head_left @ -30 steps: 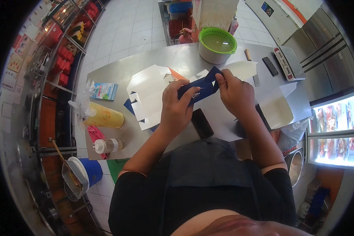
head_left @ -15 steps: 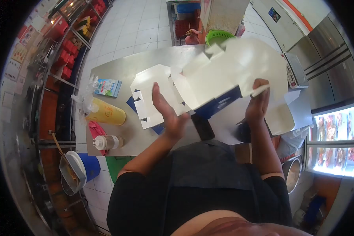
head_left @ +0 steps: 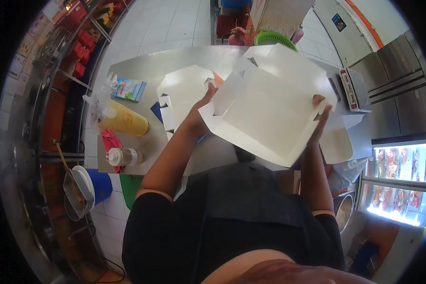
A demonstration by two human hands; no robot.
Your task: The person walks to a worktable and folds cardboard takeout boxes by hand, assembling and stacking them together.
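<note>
A brushed metal table [head_left: 142,68] spreads beneath the left hand [head_left: 206,99] and right hand [head_left: 321,116], a soft sheen along its far edge; beyond the hands, pale square floor tiles [head_left: 168,31] with thin grout lines run away into the room, past a scuffed, upright block [head_left: 281,19]; well to the left of the left hand, dark-framed shelving [head_left: 68,76] with orange-brown backing carries red bins [head_left: 86,41]; beyond the right hand and to its right stands a pale panel [head_left: 324,40] near an orange stripe [head_left: 364,21], then steel cabinet doors [head_left: 404,71]; nearer, right of the right hand, a glass-fronted cooler [head_left: 371,180] glows bright white along its edges.
</note>
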